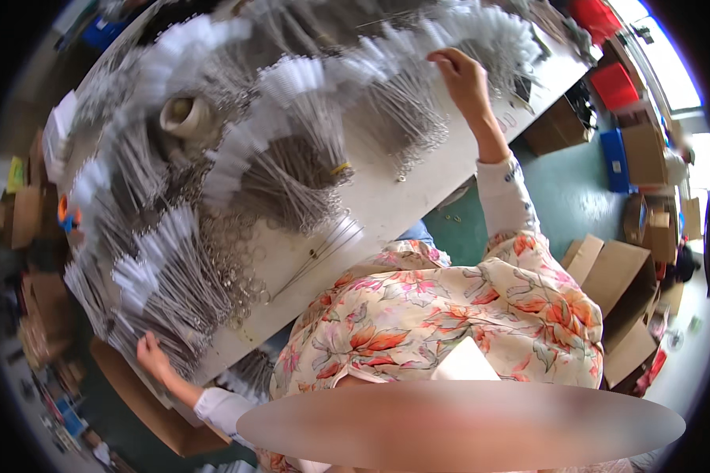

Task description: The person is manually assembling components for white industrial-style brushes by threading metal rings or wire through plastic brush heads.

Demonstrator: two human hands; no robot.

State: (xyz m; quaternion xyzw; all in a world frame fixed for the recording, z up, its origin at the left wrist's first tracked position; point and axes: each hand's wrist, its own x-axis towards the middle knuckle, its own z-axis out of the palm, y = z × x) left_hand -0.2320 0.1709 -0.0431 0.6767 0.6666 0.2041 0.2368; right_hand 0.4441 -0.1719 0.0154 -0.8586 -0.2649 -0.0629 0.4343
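My right hand (464, 83) is over the far right of the table, beside a bundle of wire-handled brushes (402, 98) with white bristle heads. Its fingers are bent and a little apart, and I see nothing held in them. My left hand (155, 356) is low at the table's near left edge, against another brush bundle (177, 284). Its fingers are curled in, and whatever they hold is too small to make out. A few loose brushes (315, 254) lie apart on the white tabletop in front of me.
Brush bundles cover much of the white table (363, 189). A pale roll (183, 118) stands among them, and metal rings (241, 244) lie scattered nearby. An open carton (150, 402) stands below the left edge. More cartons (623, 276) and a blue bin (615, 162) are to the right.
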